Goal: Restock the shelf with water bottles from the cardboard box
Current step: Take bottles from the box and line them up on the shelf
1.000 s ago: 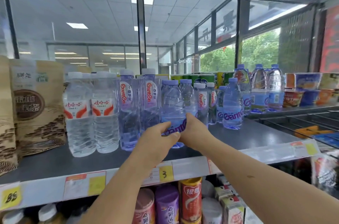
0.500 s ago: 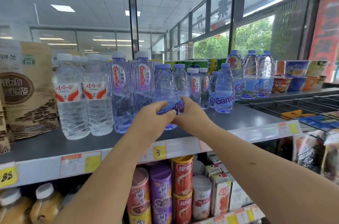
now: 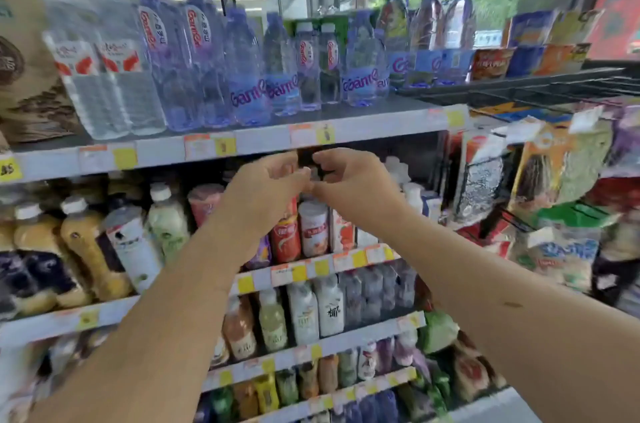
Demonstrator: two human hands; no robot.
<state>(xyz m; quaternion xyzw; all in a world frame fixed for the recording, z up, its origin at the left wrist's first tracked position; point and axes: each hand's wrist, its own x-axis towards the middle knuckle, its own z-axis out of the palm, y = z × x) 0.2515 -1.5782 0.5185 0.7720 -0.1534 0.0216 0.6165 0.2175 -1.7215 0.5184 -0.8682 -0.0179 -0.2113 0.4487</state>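
Note:
The blue-labelled water bottle (image 3: 246, 76) stands upright at the front of the top shelf (image 3: 381, 126), in a row with other blue-capped bottles (image 3: 360, 62). My left hand (image 3: 266, 190) and my right hand (image 3: 349, 180) hover just below the shelf's front edge, fingertips nearly meeting, fingers loosely curled and holding nothing. Both are apart from the bottles. The cardboard box is out of view. The frame is motion-blurred.
Tall clear bottles with red-and-white labels (image 3: 104, 76) stand left of the blue ones, beside a brown paper bag (image 3: 24, 69). Lower shelves hold drink bottles and cans (image 3: 311, 225). Snack packets (image 3: 561, 163) hang on the right. Cup noodles (image 3: 519, 55) sit beyond the bottles.
Both hands have let go of the blue-labelled bottle and dropped below the shelf edge. The bottle stays standing on the shelf. The view has tilted downward.

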